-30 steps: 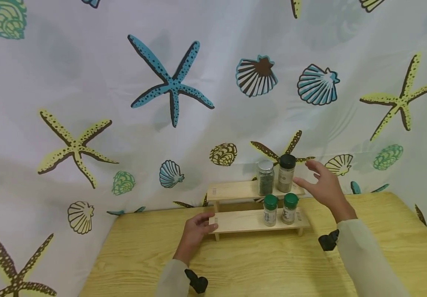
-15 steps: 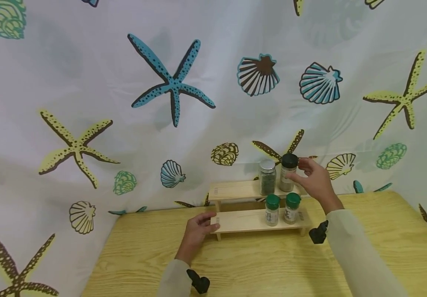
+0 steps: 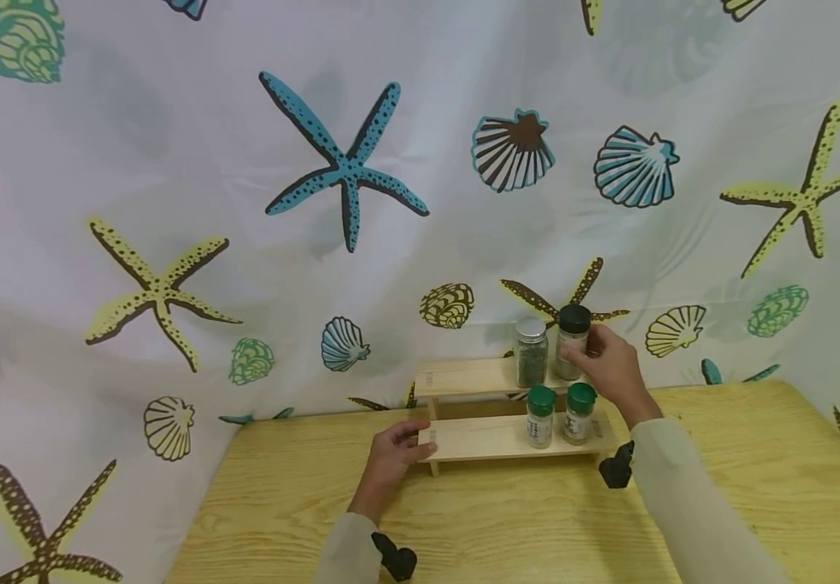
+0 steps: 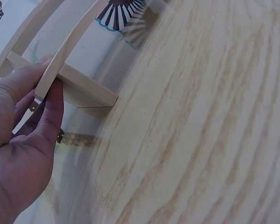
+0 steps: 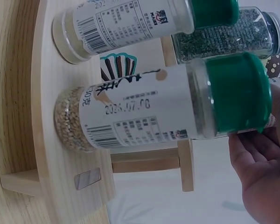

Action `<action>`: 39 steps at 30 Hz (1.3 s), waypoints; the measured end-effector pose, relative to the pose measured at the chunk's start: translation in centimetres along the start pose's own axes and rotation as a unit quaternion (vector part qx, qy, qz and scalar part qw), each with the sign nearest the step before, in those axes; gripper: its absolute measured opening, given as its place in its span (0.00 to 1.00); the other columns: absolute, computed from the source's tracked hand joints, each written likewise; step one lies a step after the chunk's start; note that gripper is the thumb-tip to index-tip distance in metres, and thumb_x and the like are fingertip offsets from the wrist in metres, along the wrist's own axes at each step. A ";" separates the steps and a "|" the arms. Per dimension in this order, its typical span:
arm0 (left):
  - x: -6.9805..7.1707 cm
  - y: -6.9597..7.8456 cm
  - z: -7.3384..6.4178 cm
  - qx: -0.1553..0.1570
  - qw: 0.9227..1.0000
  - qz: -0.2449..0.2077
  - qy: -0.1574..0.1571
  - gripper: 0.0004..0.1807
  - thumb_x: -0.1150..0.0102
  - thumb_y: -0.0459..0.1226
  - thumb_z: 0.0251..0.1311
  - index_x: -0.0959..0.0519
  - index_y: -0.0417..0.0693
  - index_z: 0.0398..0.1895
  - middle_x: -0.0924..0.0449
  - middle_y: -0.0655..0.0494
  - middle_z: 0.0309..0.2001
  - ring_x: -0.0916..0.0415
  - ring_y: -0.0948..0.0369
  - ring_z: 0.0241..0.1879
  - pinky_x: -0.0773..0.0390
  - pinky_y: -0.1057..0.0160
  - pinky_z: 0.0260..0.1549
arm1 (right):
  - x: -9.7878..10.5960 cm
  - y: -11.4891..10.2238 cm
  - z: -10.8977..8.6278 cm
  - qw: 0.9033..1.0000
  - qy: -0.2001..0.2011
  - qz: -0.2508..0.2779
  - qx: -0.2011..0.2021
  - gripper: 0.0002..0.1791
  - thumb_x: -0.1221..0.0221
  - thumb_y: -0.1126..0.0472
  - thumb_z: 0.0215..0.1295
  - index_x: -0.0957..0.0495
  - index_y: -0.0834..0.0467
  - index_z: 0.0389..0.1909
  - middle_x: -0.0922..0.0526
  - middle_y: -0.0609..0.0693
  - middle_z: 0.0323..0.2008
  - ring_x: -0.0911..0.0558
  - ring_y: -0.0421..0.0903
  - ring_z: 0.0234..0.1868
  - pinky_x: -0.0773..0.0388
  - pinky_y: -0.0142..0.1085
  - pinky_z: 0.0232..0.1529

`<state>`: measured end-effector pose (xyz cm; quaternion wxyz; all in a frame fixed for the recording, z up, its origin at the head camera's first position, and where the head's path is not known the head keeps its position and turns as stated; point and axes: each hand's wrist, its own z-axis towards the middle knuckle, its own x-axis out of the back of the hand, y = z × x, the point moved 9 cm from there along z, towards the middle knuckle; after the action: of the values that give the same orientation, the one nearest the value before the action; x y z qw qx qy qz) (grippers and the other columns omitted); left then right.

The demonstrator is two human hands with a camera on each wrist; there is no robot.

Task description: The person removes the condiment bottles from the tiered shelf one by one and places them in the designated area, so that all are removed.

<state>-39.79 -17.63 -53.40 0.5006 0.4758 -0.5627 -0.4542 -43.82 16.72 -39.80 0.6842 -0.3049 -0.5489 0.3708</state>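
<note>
A two-step wooden spice rack [image 3: 482, 438] stands on the table. My left hand [image 3: 391, 454] pinches the left end of its lower board, thumb on one face and fingers on the other, as the left wrist view shows. On the upper board, at the right, is a black-capped spice jar [image 3: 574, 321]; my right hand [image 3: 610, 369] grips it from its right side. Beside it stands a silver-lidded jar [image 3: 532, 361] of dark green flakes. In the right wrist view a green-capped jar of pale seeds [image 5: 140, 109] hides most of the gripped jar.
Two green-capped shakers, a left one [image 3: 540, 422] and a right one [image 3: 578, 418], stand on the lower board, just in front of the right hand. A curtain [image 3: 391, 284] printed with shells and starfish hangs close behind the rack. The wooden table [image 3: 507, 519] extends in front.
My right hand has moved left to the black-capped jar, and its fingers have closed around it. The left hand has kept its hold on the rack's end.
</note>
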 end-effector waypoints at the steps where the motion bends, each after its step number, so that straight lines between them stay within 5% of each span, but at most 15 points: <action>1: -0.1 -0.1 -0.1 0.002 1.000 0.000 -0.001 0.24 0.32 0.37 0.53 0.22 0.42 0.54 0.23 0.44 0.54 0.24 0.61 0.43 0.21 0.65 0.40 | 0.0 0.1 0.0 1.000 0.001 0.002 -0.002 0.32 0.40 0.50 0.64 0.35 0.64 0.63 0.27 0.66 0.59 0.27 0.61 0.60 0.29 0.52 0.60; 10: -0.1 -0.8 -0.5 0.000 1.000 -0.003 0.010 0.25 0.32 0.34 0.53 0.23 0.38 0.55 0.23 0.40 0.55 0.23 0.61 0.45 0.21 0.66 0.39 | -0.5 0.6 -0.5 1.000 -0.008 -0.004 -0.015 0.30 0.41 0.51 0.65 0.34 0.63 0.62 0.26 0.65 0.59 0.27 0.61 0.61 0.28 0.52 0.58; 17: -0.1 -1.0 -0.2 0.008 1.000 0.014 0.011 0.23 0.31 0.38 0.52 0.21 0.44 0.53 0.23 0.45 0.55 0.23 0.57 0.49 0.21 0.65 0.41 | 0.3 0.7 -0.9 1.000 0.010 0.005 -0.010 0.29 0.41 0.51 0.65 0.33 0.63 0.61 0.26 0.64 0.57 0.26 0.60 0.60 0.28 0.51 0.59; 39: -0.2 -0.7 0.4 0.009 1.000 -0.006 0.013 0.23 0.31 0.37 0.52 0.21 0.44 0.54 0.21 0.44 0.51 0.22 0.61 0.43 0.21 0.65 0.40 | 7.5 1.6 -4.0 0.997 0.079 0.001 0.008 0.36 0.43 0.46 0.65 0.37 0.65 0.66 0.29 0.67 0.61 0.29 0.64 0.62 0.30 0.52 0.60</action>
<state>-40.10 -17.55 -54.15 0.5006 0.4901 -0.5573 -0.4457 -39.25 23.82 -38.05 0.7275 -0.3279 -0.4900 0.3510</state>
